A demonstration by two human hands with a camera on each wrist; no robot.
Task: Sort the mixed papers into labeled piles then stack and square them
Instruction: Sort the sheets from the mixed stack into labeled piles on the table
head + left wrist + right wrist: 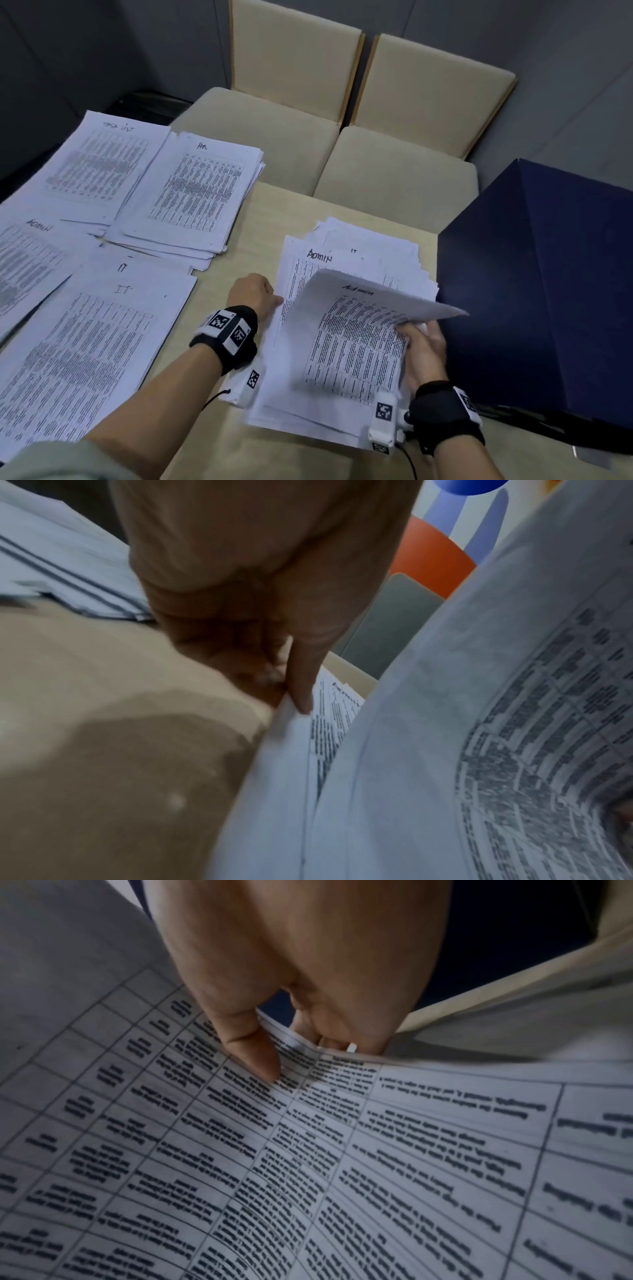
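White printed "Admin" sheet [356, 329], curled above the unsorted paper stack [342, 260] near the table's right edge, is pinched by right hand [424, 353]; left hand [253, 291], thumb pinning the stack's edge, may lose alignment if it slips.

Left hand [251, 293]: curled fingers hidden behind the knuckles in the head view; wrist view is blurred, fingertip seems to press the mixed stack [294, 404] edge. Right hand [423, 346]: fingers sit under the lifted Admin sheet [359, 329], only the thumb [255, 1056] shows on top. Table print unreadable on every page. Admin pile [20, 260] and IT pile [78, 346] cut off at the table's left edge. Dark blue box [548, 284] runs off frame right.
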